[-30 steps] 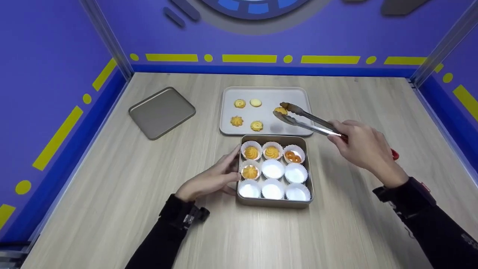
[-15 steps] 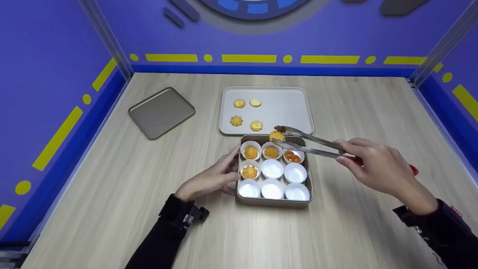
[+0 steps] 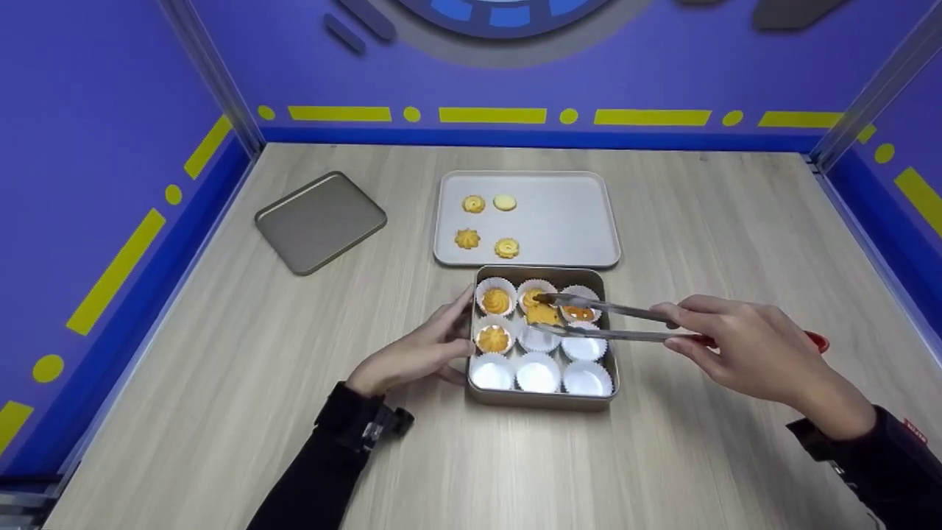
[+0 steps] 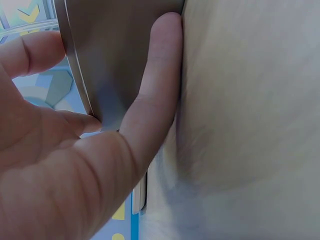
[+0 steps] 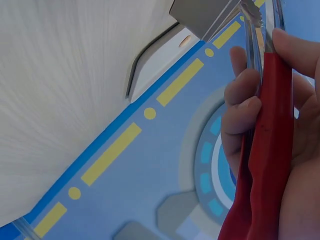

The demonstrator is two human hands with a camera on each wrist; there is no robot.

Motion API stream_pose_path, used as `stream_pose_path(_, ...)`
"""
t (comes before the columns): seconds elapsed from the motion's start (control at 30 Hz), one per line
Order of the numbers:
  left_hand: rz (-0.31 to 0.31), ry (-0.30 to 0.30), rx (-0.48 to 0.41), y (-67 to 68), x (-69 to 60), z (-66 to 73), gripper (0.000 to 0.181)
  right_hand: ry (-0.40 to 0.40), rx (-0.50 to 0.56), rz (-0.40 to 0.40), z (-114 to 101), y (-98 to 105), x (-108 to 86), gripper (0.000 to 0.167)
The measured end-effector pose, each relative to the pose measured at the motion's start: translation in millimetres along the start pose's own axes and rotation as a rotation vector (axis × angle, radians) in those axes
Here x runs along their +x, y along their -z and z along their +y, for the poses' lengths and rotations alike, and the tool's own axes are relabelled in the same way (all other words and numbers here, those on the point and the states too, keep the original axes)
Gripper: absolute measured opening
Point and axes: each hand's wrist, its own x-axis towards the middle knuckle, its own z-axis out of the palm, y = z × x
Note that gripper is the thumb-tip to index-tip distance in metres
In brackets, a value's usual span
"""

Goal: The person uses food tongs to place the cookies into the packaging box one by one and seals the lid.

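In the head view, the right hand (image 3: 743,353) grips the tongs (image 3: 618,336) well to the right of the metal box (image 3: 544,401), and the tongs' long axis runs almost straight leftward across it. Between the two arms, close to the tips, lies a golden cookie (image 3: 543,314), which looks round but tilted, so I cannot make out a long axis for it. It sits over the far rim of the centre cup (image 3: 537,340), partly hiding the cookie in the back-middle cup (image 3: 533,296), so most of the centre cup's bowl shows on the person's side of it. The left hand (image 3: 412,357) is nearer the cookie in plain distance, its relaxed fingers against the box's left wall and its thumb at the rim; the right hand is farther off, reaching it only through the tongs. Just beyond the box is a pale tray (image 3: 574,213) bearing four more cookies. In the left wrist view, the left hand's fingers lie fairly straight against the metal wall, one flat along it near the tabletop (image 4: 250,125), clasping nothing. In the right wrist view, the right hand's fingers wrap the tongs by the red handles (image 5: 272,130); whether both tips touch the cookie cannot be told there.
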Motion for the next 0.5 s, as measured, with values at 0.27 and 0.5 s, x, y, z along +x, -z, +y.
stream_pose_path(0.27, 0.007, -0.007, 0.0, 0.3, 0.2, -1.2, 0.097, 0.053, -0.009, -0.021, -3.4, -0.5, 2.8, 0.044)
stream_pose_path(0.5, 0.009, -0.007, -0.004, 0.1, 1.1, -1.4, 0.097, 0.063, -0.02, -0.036, -6.3, 1.1, 3.9, 0.044)
